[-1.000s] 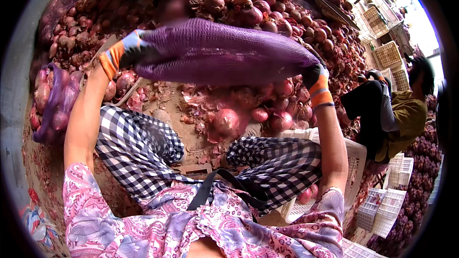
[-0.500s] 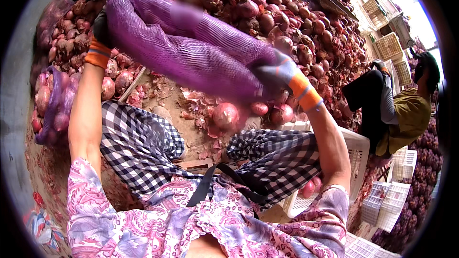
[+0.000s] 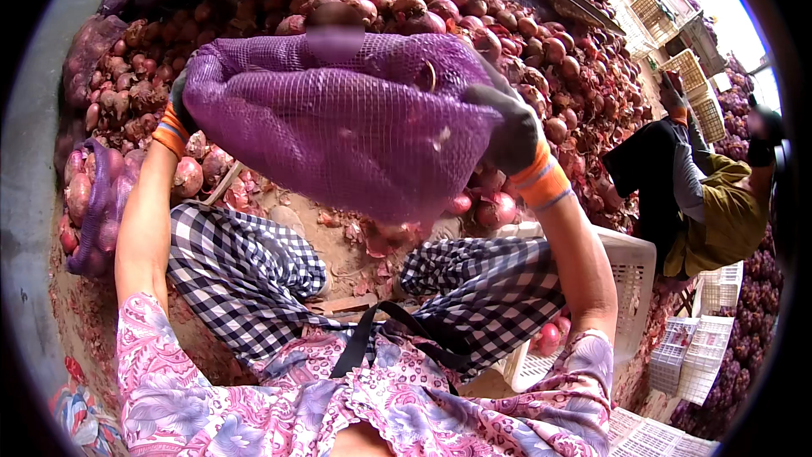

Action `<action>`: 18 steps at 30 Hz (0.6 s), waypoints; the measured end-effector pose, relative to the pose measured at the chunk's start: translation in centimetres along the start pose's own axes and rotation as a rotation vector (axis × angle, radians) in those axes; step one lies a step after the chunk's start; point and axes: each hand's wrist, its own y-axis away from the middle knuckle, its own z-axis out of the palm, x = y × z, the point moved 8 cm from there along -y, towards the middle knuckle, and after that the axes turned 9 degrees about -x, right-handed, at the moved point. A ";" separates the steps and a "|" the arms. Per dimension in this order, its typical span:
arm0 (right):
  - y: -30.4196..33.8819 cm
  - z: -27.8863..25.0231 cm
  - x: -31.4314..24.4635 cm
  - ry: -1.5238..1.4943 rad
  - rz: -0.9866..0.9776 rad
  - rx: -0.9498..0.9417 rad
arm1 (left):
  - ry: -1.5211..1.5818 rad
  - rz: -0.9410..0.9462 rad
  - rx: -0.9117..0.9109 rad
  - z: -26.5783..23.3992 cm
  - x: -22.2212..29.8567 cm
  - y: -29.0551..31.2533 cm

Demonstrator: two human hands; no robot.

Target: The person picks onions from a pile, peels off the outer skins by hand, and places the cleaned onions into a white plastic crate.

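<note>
A purple mesh bag (image 3: 330, 131) is stretched sideways in front of me, held up above the ground between my two hands. My left hand (image 3: 180, 106), in a dark glove with an orange cuff, grips its left end; the fingers are partly hidden behind the mesh. At the other end, my right hand (image 3: 510, 127) in a matching glove is closed on the bag's edge. The mesh looks limp and see-through, with a thin curved bit showing near its upper right. Behind it rises a large heap of red onions (image 3: 406, 13).
A white plastic crate (image 3: 630, 288) with a few onions stands by my right leg. At the left lies a filled purple net bag (image 3: 93, 203). A co-worker (image 3: 719, 195) sits at the right, near stacked white crates (image 3: 694, 351) and yellowish crates (image 3: 685, 72). Onion skins litter the ground.
The mesh bag has been spread wider and flatter, and its left end has come lower. My right hand has turned on its edge. The co-worker's hand has risen.
</note>
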 end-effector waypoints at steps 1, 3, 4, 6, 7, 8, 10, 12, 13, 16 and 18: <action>-0.3 0.7 0.1 -0.533 0.184 0.032 | -0.025 -0.044 0.074 -0.7 -1.0 0.1; -0.3 1.8 -0.2 -1.014 0.338 0.178 | 0.160 -0.164 0.169 -0.6 -2.1 0.3; -0.3 1.8 -0.6 -0.947 0.331 0.157 | 0.244 -0.227 0.211 -0.4 -2.4 0.4; -0.2 1.9 -0.5 -0.873 0.406 0.163 | 0.362 -0.324 0.299 0.5 -3.1 0.4; -0.5 2.0 -1.2 -0.823 0.372 0.156 | 0.398 -0.360 0.345 0.8 -3.2 0.4; -0.8 2.1 -2.1 -0.773 0.341 0.145 | 0.433 -0.390 0.396 1.3 -3.4 0.6; -0.4 2.6 -1.3 -0.846 0.384 0.150 | 0.455 -0.421 0.478 1.6 -3.6 1.1; -0.2 3.6 -0.6 -0.928 0.433 0.120 | 0.288 -0.373 0.482 0.3 -4.1 1.4; 1.5 3.4 -0.4 -0.917 0.512 0.138 | 0.210 -0.355 0.400 1.2 -8.6 -1.5; 1.6 5.9 -1.1 -1.061 0.584 -0.010 | -0.104 -0.307 0.636 -1.2 -7.6 -2.9; 0.0 9.9 -2.1 -1.256 0.739 -0.109 | 0.085 -0.257 0.824 -3.9 -5.0 -1.1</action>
